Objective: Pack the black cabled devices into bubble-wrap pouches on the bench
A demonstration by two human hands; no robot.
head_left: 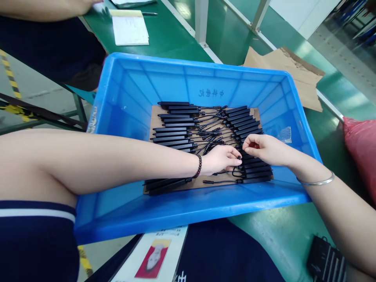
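Observation:
A blue plastic bin [123, 98] rests against my lap. A brown cardboard sheet [154, 117] lies in its bottom, and on it are two rows of several slim black bar-shaped parts [176, 125] with thin black cables [211, 131] tangled between the rows. My left hand [219, 158] reaches in from the left, fingers curled in a pinch at a cable end by the right-hand row. My right hand [264, 149] comes in from the right, fingers bent and closed over the same spot, touching the black parts [255, 170].
The bin sits at the edge of a green workbench [235, 35]. Torn cardboard [293, 74] lies behind the bin, a red bag [362, 152] at right, a paper pad [129, 27] and pen far left. Another person's arm [44, 8] shows top left. A black object [326, 260] lies bottom right.

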